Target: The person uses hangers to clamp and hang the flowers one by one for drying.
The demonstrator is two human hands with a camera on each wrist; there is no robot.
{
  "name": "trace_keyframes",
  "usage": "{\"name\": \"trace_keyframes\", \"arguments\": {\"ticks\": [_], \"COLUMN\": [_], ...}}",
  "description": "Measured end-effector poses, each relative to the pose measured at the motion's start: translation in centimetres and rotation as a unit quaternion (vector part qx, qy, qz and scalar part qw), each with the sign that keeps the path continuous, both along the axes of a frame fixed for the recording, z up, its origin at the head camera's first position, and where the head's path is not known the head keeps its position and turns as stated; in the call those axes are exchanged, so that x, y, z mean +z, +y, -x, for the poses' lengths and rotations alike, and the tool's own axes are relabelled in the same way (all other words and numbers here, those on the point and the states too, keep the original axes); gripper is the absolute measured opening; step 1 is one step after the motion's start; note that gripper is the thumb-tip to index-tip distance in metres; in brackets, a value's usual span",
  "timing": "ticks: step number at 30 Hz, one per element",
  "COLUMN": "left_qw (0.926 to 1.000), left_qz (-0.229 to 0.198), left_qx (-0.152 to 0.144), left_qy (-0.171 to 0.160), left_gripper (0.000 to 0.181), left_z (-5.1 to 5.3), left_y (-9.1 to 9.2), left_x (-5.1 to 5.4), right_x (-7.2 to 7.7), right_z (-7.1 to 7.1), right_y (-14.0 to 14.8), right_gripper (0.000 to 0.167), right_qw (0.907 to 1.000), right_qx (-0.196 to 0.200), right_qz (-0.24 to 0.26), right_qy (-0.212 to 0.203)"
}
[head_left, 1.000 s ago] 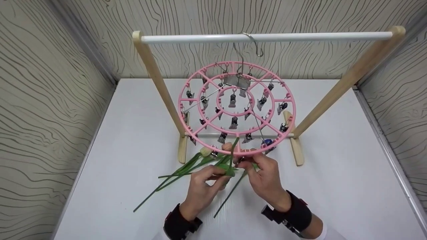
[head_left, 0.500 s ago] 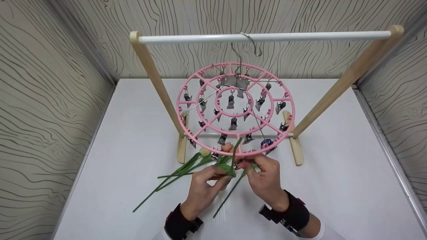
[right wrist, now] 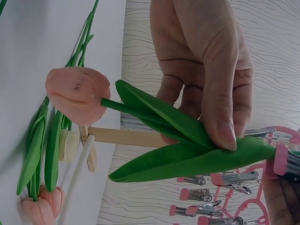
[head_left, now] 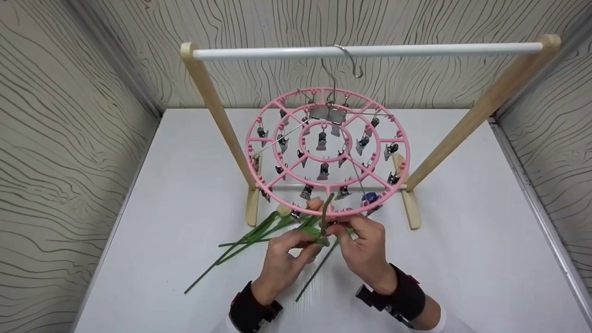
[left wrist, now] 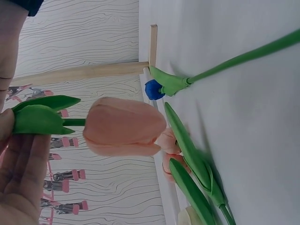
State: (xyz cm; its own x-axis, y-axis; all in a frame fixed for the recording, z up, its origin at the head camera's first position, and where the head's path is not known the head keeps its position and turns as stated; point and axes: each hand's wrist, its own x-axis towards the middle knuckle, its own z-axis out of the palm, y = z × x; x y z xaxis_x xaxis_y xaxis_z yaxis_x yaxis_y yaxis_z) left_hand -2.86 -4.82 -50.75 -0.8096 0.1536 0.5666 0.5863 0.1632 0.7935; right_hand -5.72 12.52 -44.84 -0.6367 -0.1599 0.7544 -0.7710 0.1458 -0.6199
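A peach artificial tulip (left wrist: 124, 126) hangs head down at the front of the pink round clip hanger (head_left: 330, 213). My left hand (head_left: 284, 261) pinches its green leaves (right wrist: 187, 159), with the thumb lying across them in the right wrist view. At the hanger's near rim, the fingers of my right hand (head_left: 367, 245) pinch a metal clip with pink pads (right wrist: 280, 160). This clip sits at the stem end of the tulip; whether its pads bite the stem is unclear. The bare stem (head_left: 325, 212) rises past the rim in the head view.
The hanger hangs by a hook from the white bar (head_left: 277, 53) of a wooden stand (head_left: 224, 125). Several metal clips dangle from it. Below lie more tulips: a blue one (left wrist: 153, 89), a cream one (head_left: 283, 211) and peach ones (right wrist: 40, 211) on the white table (head_left: 175, 185).
Both hands stay at the hanger's near rim with the tulip and clip. The stem has dipped slightly, and the hanger has swayed a little.
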Motion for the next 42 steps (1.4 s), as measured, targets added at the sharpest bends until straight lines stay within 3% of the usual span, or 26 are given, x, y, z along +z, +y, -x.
{"name": "trace_keyframes", "arguments": {"ticks": [9,18,25,27,34,42], "left_qw": [0.9998,0.9995,0.9987,0.9988,0.9990,0.9988], "left_qz": [0.016,0.024,0.032,0.030,0.021,0.014], "left_qx": [0.000,0.019,0.038,0.037,0.039,0.046], "left_qy": [0.010,0.007,0.015,0.012,0.008,-0.011], "left_gripper": [0.019,0.018,0.017,0.017,0.018,0.017], "left_z": [0.1,0.2,0.4,0.4,0.5,0.8], "left_y": [0.0,-0.1,-0.6,-0.8,-1.5,-2.4], "left_x": [0.2,-0.4,-0.8,-0.9,-1.2,-1.5], "right_x": [0.2,0.2,-0.1,-0.5,-2.7,-5.8], "right_z": [-0.5,-0.6,-1.2,-1.3,-1.4,-0.4], "right_y": [-0.2,-0.1,0.3,0.6,2.0,3.9], "right_gripper": [0.028,0.027,0.043,0.047,0.036,0.027], "right_qw": [0.9994,0.9985,0.9944,0.9937,0.9955,0.9859], "right_qx": [-0.020,0.000,0.013,0.013,0.035,0.072], "right_qz": [-0.027,-0.041,-0.035,-0.040,-0.080,-0.148], "right_qy": [-0.007,-0.036,-0.099,-0.104,-0.038,-0.031]}}
